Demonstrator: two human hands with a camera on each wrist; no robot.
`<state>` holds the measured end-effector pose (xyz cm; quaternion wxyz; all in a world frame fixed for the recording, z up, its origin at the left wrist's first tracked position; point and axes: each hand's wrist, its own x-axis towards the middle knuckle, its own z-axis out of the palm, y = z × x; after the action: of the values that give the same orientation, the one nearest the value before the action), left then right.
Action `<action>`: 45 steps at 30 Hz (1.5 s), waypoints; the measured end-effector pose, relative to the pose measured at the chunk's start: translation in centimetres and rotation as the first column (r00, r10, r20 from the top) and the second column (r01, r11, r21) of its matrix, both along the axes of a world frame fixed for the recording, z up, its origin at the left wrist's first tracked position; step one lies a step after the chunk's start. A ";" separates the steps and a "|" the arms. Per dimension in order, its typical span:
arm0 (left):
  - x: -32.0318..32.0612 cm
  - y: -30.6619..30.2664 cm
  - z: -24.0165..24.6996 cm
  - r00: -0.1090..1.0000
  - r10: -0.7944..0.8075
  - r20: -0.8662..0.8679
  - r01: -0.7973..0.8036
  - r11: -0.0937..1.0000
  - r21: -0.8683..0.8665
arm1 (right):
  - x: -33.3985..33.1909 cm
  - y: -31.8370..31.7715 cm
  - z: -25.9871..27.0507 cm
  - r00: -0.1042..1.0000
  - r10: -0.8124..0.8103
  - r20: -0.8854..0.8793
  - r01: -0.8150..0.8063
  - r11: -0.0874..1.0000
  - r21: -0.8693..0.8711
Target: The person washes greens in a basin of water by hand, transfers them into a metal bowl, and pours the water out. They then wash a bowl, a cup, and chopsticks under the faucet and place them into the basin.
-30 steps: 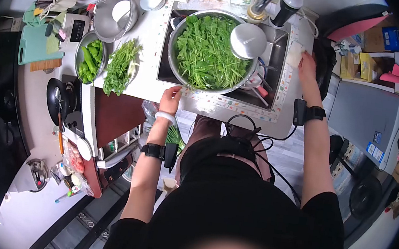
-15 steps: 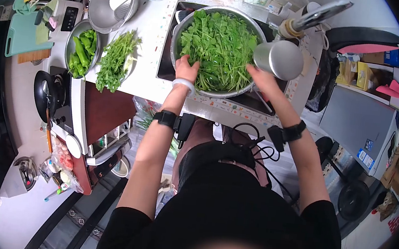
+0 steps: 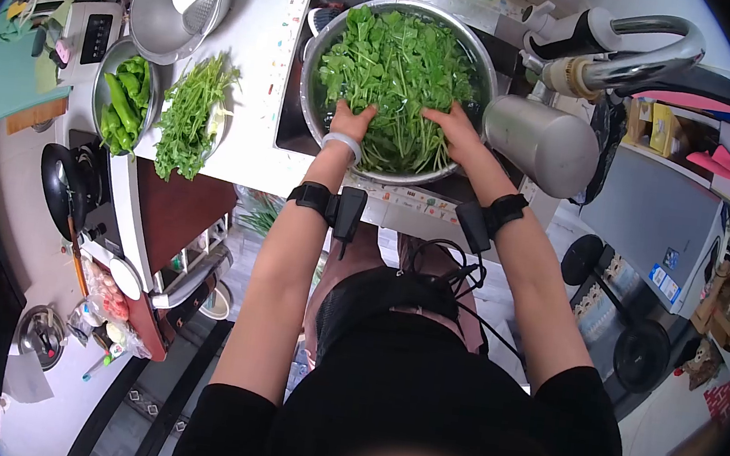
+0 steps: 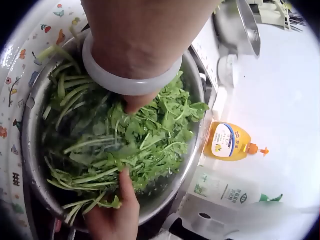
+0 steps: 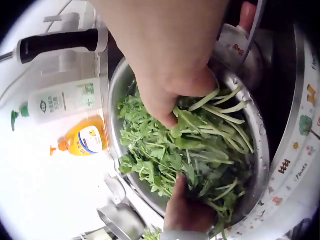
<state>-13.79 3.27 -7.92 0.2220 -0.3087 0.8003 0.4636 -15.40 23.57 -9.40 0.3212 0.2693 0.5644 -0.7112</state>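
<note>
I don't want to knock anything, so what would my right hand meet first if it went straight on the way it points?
Most likely the leafy greens in the metal basin: your right hand points across into them. How deep it reaches among the leaves is unclear.

Leafy greens (image 3: 401, 66): loose heap, wet, bright green; lobed leaves mostly toward far side, pale slender stems toward near rim. Partly under water (image 4: 100, 122). Basin (image 5: 261, 145): round, silvery metal, droplets along inner wall; set in sink (image 3: 290, 125).
</note>
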 end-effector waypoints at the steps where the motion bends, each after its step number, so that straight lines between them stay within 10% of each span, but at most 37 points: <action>1: 0.0 0.0 0.1 1.000 0.020 -0.001 -0.020 1.000 -0.006 | -0.2 0.1 2.8 0.991 -0.055 0.119 0.077 0.979 -0.188; 5: 1.6 2.3 2.1 0.946 -0.177 -0.271 0.016 0.861 -0.508 | -0.4 -0.4 6.4 0.995 -0.061 0.077 0.078 0.968 -0.237; 11: 1.2 6.0 4.9 0.790 -0.444 -0.422 0.142 0.802 -0.580 | 0.4 0.9 0.4 0.990 0.003 -0.139 -0.018 0.995 -0.103; 13: 0.6 6.4 2.9 0.896 -0.301 -0.326 0.107 0.860 -0.499 | 0.2 2.3 -4.2 0.966 0.124 -0.227 -0.099 0.988 0.119; 15: 0.3 6.0 2.4 0.909 -0.236 -0.343 0.034 0.863 -0.504 | -0.6 3.3 -4.1 0.815 0.532 -0.228 -0.310 0.734 0.605; 16: 0.3 5.3 1.8 0.901 -0.092 -0.424 -0.015 0.970 -0.243 | -0.7 3.7 -3.7 0.702 0.698 -0.142 -0.345 0.507 0.790; 19: 1.0 4.1 2.3 0.896 0.122 -0.427 -0.027 0.974 0.223 | -1.0 4.7 -1.8 0.598 0.770 -0.225 -0.238 0.439 0.866; 21: 1.3 3.8 3.3 0.879 0.377 -0.292 -0.114 0.761 0.638 | -2.0 4.1 0.6 0.594 0.771 -0.232 -0.236 0.442 0.865; 24: 1.4 3.8 4.4 0.918 0.331 -0.219 -0.100 0.727 0.680 | -2.8 1.4 7.7 0.533 0.517 -0.670 -0.216 0.849 0.483; 29: 1.4 4.2 5.0 0.953 0.251 -0.171 -0.066 0.719 0.692 | -3.6 -0.1 9.0 0.576 0.498 -0.648 -0.429 0.859 0.279; 31: 1.4 3.8 5.0 0.978 0.204 -0.036 -0.118 0.691 0.713 | -4.2 0.2 7.7 0.385 0.702 -0.599 -0.567 0.692 0.448; 36: 1.3 3.0 5.9 0.980 0.163 0.111 -0.180 0.506 0.843 | -3.9 1.1 4.5 0.513 0.518 -0.685 -0.403 0.850 0.340; 43: 1.9 3.2 6.1 0.991 0.129 -0.019 -0.060 0.583 0.810 | -3.0 1.1 7.2 0.544 0.447 -0.710 -0.388 0.885 0.259; 45: 1.9 2.8 5.9 0.998 0.055 -0.037 -0.006 0.628 0.778 | -3.3 1.6 6.7 0.402 0.554 -0.729 -0.393 0.824 0.409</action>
<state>-11.85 6.12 -2.01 0.3025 -0.1830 0.5230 0.7756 -18.72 25.14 -2.73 0.1827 -0.2408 0.7577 -0.5784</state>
